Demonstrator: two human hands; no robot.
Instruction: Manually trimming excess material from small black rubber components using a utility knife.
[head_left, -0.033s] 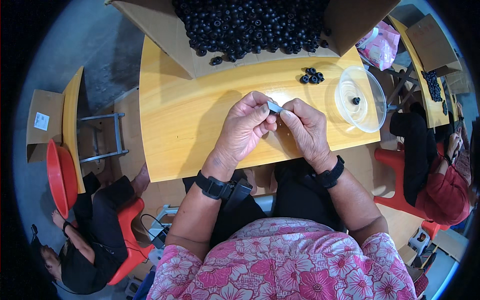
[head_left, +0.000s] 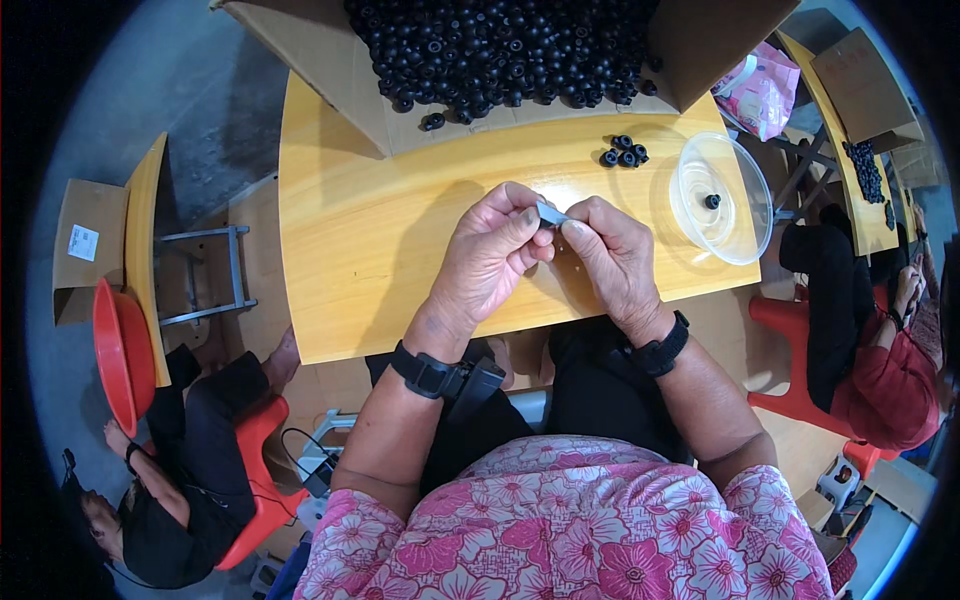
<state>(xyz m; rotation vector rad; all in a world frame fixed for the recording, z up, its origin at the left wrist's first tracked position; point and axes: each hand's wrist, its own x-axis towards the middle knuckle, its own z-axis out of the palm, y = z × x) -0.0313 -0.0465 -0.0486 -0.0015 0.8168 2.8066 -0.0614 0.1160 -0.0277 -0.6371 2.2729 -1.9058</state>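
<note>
Head view: a small flat grey metal piece (head_left: 552,214) is held above the table (head_left: 340,240), over its middle and nearer the front edge than the back. The left hand (head_left: 488,242) pinches one end between thumb and forefinger, its other fingers curled in; the right hand (head_left: 622,258) pinches the opposite end, thumb on top, fingers folded beneath. These fingertips cover both ends, so its full outline cannot be told. Pale crumbs (head_left: 562,267) lie on the tabletop just beside the right thumb.

Toward the back right corner sits a little cluster of black parts (head_left: 625,152). A clear round bowl (head_left: 745,192) stands at the right edge, its rim reaching past that edge in this view, with one black part (head_left: 712,202) inside. Along the back edge an open carton (head_left: 320,60) takes up much of the tabletop and hides most of that edge; a heap of black parts (head_left: 510,50) fills it, spilling onto its front flap.

Beyond the back right corner is a pink bag (head_left: 765,95). Past the left edge, a red basin (head_left: 122,360) is tilted against another table (head_left: 147,250).
</note>
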